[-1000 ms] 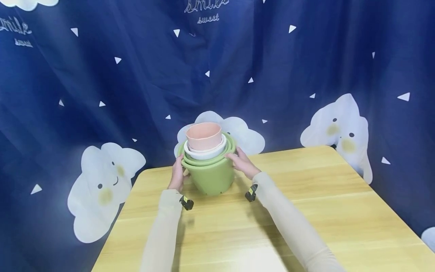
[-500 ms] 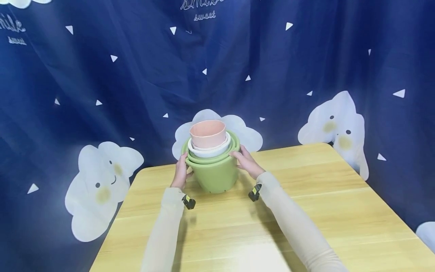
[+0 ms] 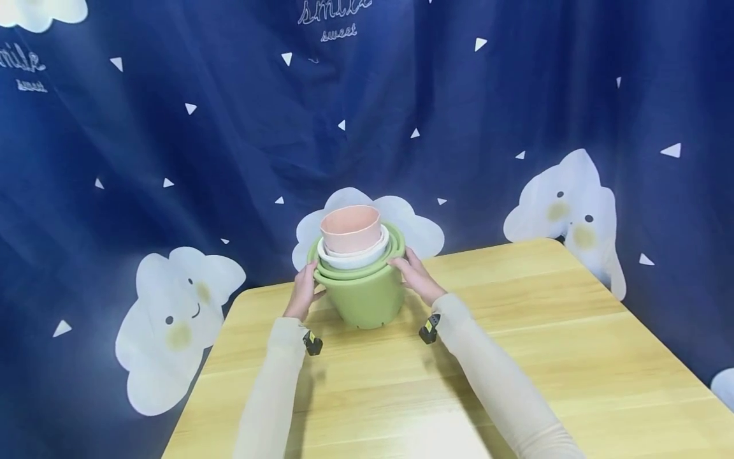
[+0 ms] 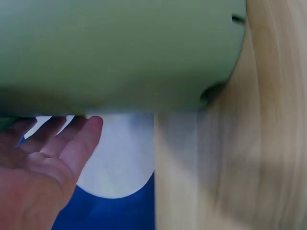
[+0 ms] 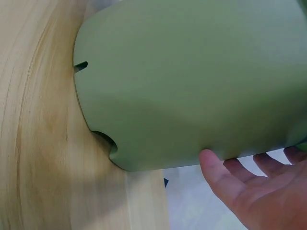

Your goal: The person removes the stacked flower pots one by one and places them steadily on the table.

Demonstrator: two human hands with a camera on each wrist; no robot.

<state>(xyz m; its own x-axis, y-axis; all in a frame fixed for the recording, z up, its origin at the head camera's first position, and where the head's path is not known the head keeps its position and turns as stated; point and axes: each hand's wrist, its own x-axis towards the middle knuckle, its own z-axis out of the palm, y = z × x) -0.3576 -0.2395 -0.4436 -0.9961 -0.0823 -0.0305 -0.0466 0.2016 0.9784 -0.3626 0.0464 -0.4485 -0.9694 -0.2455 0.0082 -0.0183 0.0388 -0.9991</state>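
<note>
Both hands cradle the nested pots at the table's 12 o'clock edge.
Left hand [image 3: 302, 292] and right hand [image 3: 417, 275], fingers nearly straight, press the green pot [image 3: 367, 299] below its rim; pink pot [image 3: 351, 228] and white pot [image 3: 355, 258] remain nested, none separated yet.

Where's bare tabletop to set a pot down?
Right half of the wooden table, between the right sleeve and the table's right edge, is bare. So is the strip between both sleeves. The far edge is crowded: nested pots, both hands, curtain close behind.

The nested pots [image 3: 361, 280] block the table's [image 3: 516, 357] far middle, curtain [image 3: 172, 159] just behind; near, left and right stay bare.
</note>
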